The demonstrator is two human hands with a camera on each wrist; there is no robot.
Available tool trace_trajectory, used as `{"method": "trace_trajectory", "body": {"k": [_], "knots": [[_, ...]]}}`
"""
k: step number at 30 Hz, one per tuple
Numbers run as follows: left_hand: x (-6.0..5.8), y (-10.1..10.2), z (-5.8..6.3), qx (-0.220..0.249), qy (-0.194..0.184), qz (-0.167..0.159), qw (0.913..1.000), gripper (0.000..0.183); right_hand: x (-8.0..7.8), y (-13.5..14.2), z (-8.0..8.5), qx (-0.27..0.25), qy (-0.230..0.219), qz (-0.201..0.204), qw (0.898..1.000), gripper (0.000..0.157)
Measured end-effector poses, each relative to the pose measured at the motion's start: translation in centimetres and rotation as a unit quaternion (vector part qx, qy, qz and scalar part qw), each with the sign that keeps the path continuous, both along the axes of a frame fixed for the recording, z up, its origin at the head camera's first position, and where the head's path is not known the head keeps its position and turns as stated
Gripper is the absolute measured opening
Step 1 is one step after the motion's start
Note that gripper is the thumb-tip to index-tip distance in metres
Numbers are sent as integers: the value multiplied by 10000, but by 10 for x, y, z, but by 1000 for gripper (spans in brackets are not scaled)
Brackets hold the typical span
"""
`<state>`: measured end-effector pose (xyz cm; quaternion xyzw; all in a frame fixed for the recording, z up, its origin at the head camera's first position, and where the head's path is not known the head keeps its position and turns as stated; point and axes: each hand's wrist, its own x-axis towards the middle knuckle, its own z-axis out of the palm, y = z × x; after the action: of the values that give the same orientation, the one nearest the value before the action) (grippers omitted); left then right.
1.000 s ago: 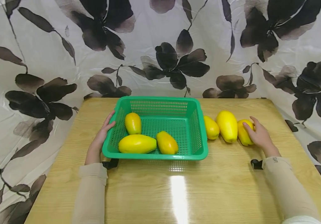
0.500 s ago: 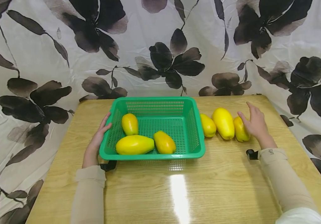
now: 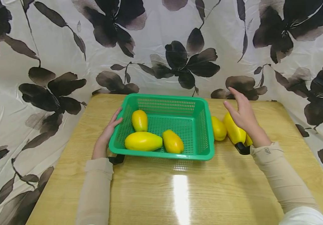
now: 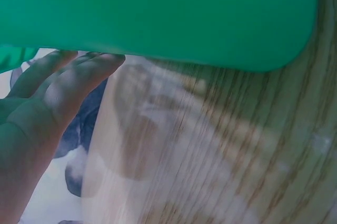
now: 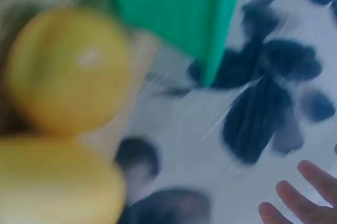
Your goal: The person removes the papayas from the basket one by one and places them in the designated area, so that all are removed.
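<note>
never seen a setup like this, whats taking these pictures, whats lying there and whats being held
There is no machine here, just a person's two bare hands working at a wooden table. A green basket stands on it with three yellow fruits inside. Three loose fruits lie to its right, one mostly hidden behind the right arm. A floral cloth hangs behind.

The wide picture comes from a camera worn on the head. The other two come from the wrists: one shows the left hand against the basket, the other, partly blurred, shows fruit close up and the right hand at its edge.

The left hand touches the basket's left side with straight fingers; the right hand is open above the table, holding nothing.
</note>
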<state>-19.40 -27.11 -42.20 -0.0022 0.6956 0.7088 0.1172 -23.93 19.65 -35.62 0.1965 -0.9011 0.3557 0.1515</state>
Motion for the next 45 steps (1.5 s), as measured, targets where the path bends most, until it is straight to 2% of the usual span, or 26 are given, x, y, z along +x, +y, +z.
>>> {"method": "trace_trajectory", "body": {"k": [4,8,15,19,23,28,33,37,40,45], "knots": [[-2,6,5,21,37,-63,10000,55,2,-25,12,-167,-125,399,9990,52],[-4,5,2,165,8,-79,9998,54,2,-55,22,-267,-319,834,9956,51],[-2,-1,-2,303,-58,15,9995,53,1,-108,30,43,-561,1560,9862,54],[0,1,1,356,-48,59,9993,54,-1,-130,29,327,-749,1810,9801,53],[0,1,1,369,-73,58,9993,54,-3,-147,25,687,-1180,2063,9689,55],[-5,-2,-9,202,-23,73,9998,54,-8,-161,18,956,-1731,2372,9511,56],[-8,-6,-15,77,63,114,9999,53,-13,-173,6,1267,-2030,2495,9383,57],[-6,-5,-11,236,-5,90,9997,53,-13,-179,-4,1769,-2346,2678,9176,60],[-2,-2,-2,345,-60,89,9993,54,-11,-180,-9,2223,-2697,2841,8928,65],[3,3,8,237,-44,76,9997,55,-8,-179,-15,2794,-3241,2992,8528,82]]}}
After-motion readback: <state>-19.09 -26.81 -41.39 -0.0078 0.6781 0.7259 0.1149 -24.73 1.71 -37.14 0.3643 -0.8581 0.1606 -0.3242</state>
